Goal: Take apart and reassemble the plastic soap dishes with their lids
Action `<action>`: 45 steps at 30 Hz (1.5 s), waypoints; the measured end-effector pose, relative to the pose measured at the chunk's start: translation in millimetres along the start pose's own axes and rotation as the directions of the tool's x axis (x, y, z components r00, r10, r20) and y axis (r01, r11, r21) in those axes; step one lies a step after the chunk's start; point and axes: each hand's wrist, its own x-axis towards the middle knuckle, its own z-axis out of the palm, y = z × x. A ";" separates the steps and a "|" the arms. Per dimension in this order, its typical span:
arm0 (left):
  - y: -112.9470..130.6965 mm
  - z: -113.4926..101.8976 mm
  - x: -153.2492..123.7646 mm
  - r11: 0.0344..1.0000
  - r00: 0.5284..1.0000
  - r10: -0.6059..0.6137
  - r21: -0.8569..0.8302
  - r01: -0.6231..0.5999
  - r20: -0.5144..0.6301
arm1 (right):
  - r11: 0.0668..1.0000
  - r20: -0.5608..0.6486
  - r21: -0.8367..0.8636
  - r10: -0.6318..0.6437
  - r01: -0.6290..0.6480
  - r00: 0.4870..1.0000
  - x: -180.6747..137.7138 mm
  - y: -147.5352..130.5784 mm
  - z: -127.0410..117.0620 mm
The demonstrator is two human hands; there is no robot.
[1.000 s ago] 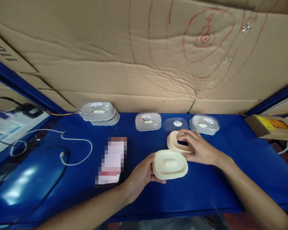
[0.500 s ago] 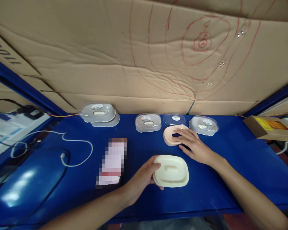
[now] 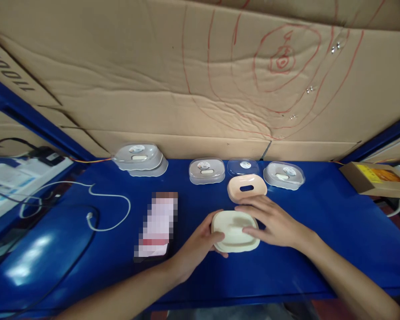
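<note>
A cream soap-dish base (image 3: 231, 233) lies on the blue table (image 3: 320, 249) in front of me. My left hand (image 3: 196, 246) grips its left edge, thumb on the rim. My right hand (image 3: 273, 222) rests over its right side, fingers spread across the top. Just behind it sits a peach insert with an oval slot (image 3: 246, 188), touched by neither hand.
Clear lidded soap boxes (image 3: 138, 158) (image 3: 206, 171) (image 3: 283, 174) and a loose clear lid (image 3: 243, 166) line the cardboard back wall. A blurred phone-like item (image 3: 157, 224) lies at left, beside a white cable (image 3: 106, 211). A cardboard box (image 3: 375, 178) stands at right.
My right hand let go of the peach insert, leaving it on the table, and moved back onto the cream base. The left hand kept its hold on the base.
</note>
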 end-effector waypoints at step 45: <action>1.9 -2.0 -12.9 0.097 0.749 0.398 0.788 -0.608 0.529 | 0.786 -0.214 -0.374 0.444 -0.493 0.870 -52.7 141.8 -41.0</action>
